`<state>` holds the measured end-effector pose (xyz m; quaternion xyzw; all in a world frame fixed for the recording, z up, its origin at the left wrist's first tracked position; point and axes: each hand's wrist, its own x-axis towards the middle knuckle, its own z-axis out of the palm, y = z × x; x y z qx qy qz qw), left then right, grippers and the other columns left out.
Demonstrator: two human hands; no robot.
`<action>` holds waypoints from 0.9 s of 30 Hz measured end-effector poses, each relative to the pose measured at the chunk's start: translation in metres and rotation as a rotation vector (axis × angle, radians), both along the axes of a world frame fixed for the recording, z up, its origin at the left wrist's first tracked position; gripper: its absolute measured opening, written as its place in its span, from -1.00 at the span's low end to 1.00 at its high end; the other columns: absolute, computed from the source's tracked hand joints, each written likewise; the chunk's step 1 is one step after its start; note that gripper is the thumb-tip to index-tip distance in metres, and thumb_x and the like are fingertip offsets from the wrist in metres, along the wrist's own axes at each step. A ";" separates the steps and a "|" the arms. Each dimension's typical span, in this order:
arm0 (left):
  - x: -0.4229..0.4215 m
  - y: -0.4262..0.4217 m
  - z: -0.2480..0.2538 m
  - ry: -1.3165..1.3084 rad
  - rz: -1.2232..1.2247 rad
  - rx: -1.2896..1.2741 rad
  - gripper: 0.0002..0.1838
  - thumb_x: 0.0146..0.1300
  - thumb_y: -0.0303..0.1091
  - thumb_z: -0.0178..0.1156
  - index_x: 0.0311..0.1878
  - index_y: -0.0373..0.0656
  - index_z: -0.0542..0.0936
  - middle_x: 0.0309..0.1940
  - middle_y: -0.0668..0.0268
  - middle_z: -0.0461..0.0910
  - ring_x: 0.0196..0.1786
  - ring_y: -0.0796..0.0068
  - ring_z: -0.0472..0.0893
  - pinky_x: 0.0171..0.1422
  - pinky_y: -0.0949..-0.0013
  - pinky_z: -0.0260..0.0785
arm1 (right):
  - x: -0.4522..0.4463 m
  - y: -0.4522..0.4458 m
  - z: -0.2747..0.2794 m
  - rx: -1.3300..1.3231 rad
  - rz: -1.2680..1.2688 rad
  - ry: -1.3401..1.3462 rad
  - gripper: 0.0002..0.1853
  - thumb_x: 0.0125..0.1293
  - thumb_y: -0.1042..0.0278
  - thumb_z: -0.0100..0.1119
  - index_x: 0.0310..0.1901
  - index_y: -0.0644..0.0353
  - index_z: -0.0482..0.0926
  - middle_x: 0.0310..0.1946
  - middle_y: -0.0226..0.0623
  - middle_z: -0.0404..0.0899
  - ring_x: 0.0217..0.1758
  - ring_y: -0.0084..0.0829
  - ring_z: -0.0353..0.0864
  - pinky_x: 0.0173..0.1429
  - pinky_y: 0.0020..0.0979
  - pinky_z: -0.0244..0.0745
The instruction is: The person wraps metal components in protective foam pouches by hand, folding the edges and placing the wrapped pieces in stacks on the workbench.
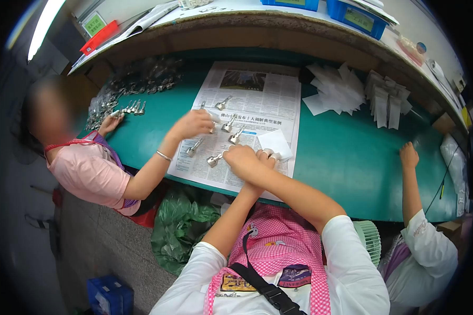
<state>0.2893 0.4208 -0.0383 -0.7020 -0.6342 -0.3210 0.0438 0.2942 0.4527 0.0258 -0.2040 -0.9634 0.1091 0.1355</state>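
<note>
My arms are crossed over a newspaper [194, 168]. My right hand [242, 160], reaching to the left, has its fingers closed at the stem of a small shiny metal piece [213, 160] with a thick cylindrical end, like a lock cylinder with a key. Under that forearm, my left hand [268, 159] wears white finger covers and closes at the lower edge of a white paper slip [275, 143]; its grip is partly hidden. Further similar metal pieces [236, 136] lie spread above. A co-worker's hand [195, 124] hovers over the newspaper's left side.
Metal pieces [136, 108] and plastic bags [101, 107] cover the table's left end. White paper slips [337, 86] are heaped at the back right. Another person's fist [409, 155] rests at the right. A shelf [236, 20] with blue bins [357, 18] overhangs the green table [331, 173].
</note>
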 end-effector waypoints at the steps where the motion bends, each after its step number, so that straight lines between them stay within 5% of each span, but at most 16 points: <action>1: 0.001 0.000 0.000 -0.006 0.006 -0.029 -0.76 0.16 -0.34 0.19 -0.10 -0.10 0.64 -0.11 0.18 0.54 -0.05 0.18 0.51 0.11 0.14 0.34 | -0.001 -0.004 0.000 -0.022 0.015 -0.004 -0.92 0.02 0.54 0.14 -0.41 0.24 0.60 -0.37 -0.14 0.61 -0.24 -0.20 0.65 -0.25 -0.25 0.58; 25: 0.001 -0.002 0.005 0.092 -0.013 -0.069 -0.68 0.01 -0.36 0.09 -0.12 -0.14 0.60 -0.11 0.16 0.53 -0.04 0.18 0.49 0.08 0.16 0.33 | 0.009 -0.010 -0.005 -0.157 0.018 0.065 -0.80 -0.01 0.59 0.08 -0.29 0.30 0.55 -0.30 0.00 0.56 -0.16 -0.11 0.60 -0.14 -0.17 0.54; 27: 0.000 -0.004 0.008 0.124 -0.013 -0.079 -0.71 0.14 -0.34 0.13 -0.05 -0.10 0.61 -0.09 0.19 0.54 -0.02 0.21 0.50 0.12 0.17 0.33 | 0.015 -0.013 -0.002 -0.190 -0.018 0.164 -0.83 0.05 0.60 0.10 -0.27 0.30 0.51 -0.33 -0.06 0.57 -0.21 -0.21 0.61 -0.16 -0.24 0.53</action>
